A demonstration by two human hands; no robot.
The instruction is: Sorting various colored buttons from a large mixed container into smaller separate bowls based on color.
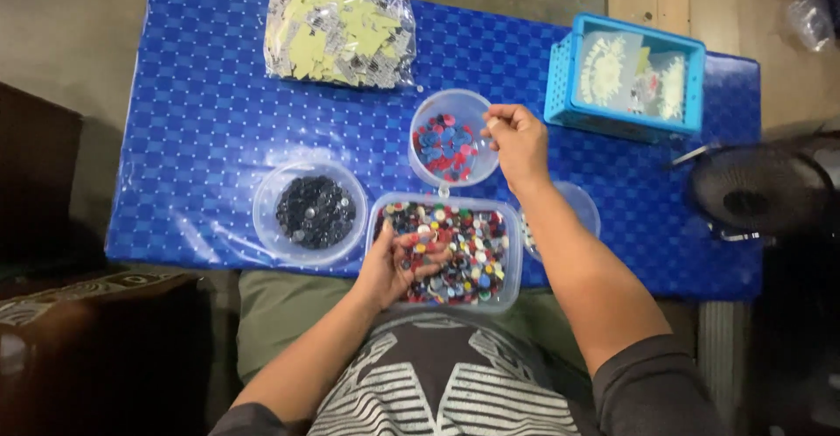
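- My left hand (398, 265) digs into smooth, glossy plastic buttons (455, 248), mixed colours, in a clear plastic tub (512, 265).
- My right hand (518, 143) hangs over a see-through plastic cup (429, 108) of shiny red and blue buttons (444, 145).
- Black buttons (315, 211) glint in a clear bowl (267, 221).
- Blue checked table cover (201, 112): slick, shiny sheeting.
- Crinkly clear bag (339, 33) of matt paper cards.
- Blue plastic basket (560, 86), perforated wall.

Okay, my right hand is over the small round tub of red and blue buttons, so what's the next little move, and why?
Probably open the right hand and let go of whatever it pinches into the small round clear tub of red and blue buttons: the fingertips sit at its rim, while the left hand rests in the rectangular clear tub of mixed buttons.
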